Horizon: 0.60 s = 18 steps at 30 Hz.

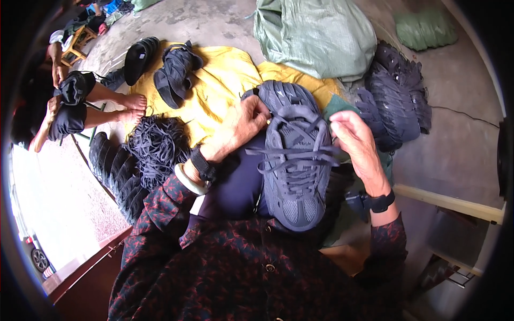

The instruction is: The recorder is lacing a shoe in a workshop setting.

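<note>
Shoe in hand: grey lace-up shoe (296,171) over the lap, beyond the yellow sheet's near edge, toe toward the body, laces loose across its tongue.
Behind it: a second grey shoe (284,95), partly hidden by the first one's collar.
Laces: dark tangled heap (160,152) at the sheet's lower-left edge.
Footwear: black slipper (140,60) by its upper-left corner.
Sack: pale green sack (316,37) covers its upper-right edge.
Stack: dark shoe uppers (393,96) beyond its right edge.
Surface: yellow sheet (222,67) spread on a grey concrete floor (206,24).
Co-worker: seated at left, barefoot, holding a black piece (75,88).
Left hand (249,117): fingers curled beside the collar; cannot tell whether they grip a lace.
Right hand (356,136): thumb and forefinger close together, opposite side; hold unclear.
</note>
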Each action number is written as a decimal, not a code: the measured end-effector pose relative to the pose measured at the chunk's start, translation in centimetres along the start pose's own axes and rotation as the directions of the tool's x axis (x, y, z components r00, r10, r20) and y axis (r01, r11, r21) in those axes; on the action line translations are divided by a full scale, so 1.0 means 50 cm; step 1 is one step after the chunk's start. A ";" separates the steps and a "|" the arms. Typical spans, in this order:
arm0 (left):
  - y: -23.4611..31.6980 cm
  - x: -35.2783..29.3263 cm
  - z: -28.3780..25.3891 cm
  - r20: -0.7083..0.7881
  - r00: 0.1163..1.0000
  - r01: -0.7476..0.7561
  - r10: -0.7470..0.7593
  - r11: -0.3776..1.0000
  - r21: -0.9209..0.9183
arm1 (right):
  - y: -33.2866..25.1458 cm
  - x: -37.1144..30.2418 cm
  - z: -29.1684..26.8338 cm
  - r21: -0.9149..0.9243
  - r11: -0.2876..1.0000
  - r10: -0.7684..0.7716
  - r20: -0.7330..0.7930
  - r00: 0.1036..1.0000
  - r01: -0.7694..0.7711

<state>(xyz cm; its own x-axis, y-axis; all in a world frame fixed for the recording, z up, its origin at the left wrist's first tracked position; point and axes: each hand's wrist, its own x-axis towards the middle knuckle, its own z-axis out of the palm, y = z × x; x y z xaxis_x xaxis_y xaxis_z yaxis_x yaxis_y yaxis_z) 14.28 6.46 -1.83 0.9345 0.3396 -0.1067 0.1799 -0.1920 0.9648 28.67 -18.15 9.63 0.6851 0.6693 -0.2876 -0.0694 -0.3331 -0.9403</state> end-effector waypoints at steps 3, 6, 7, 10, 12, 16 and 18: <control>-0.005 0.005 0.015 0.024 0.999 0.032 -0.031 0.997 -0.064 | 0.051 0.005 -0.023 -0.178 0.982 -0.110 -0.251 0.962 0.066; -0.026 0.002 0.010 -0.020 1.000 0.009 -0.011 0.997 -0.082 | 0.045 -0.014 0.009 -0.074 0.982 -0.189 -0.293 0.937 0.174; -0.011 0.001 0.009 -0.024 1.000 0.009 -0.010 1.000 -0.019 | 0.047 -0.019 0.021 -0.070 0.979 -0.204 -0.269 0.941 0.193; 0.017 -0.009 0.016 -0.068 0.994 -0.078 0.087 0.990 0.117 | 0.061 -0.026 0.067 -0.163 0.960 -0.264 -0.258 0.929 0.227; 0.021 -0.031 0.012 -0.119 0.976 -0.160 0.180 0.974 0.160 | 0.082 -0.023 0.085 -0.113 0.965 -0.262 -0.331 0.907 0.238; 0.021 -0.064 0.016 -0.147 0.971 -0.179 0.189 0.981 0.078 | 0.077 -0.029 0.084 -0.028 0.983 -0.180 -0.330 0.926 0.181; 0.015 -0.082 0.020 -0.162 0.945 -0.255 0.285 0.950 0.183 | 0.092 -0.020 0.082 -0.025 0.980 -0.196 -0.333 0.922 0.199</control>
<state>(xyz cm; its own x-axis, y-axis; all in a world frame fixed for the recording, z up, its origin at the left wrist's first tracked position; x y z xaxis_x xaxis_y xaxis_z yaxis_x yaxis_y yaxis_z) 10.90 4.02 -0.89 0.8842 0.4156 0.2131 -0.0112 -0.4373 0.8993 24.67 -17.61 4.83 0.8869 0.4615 -0.0200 0.0871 -0.2097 -0.9739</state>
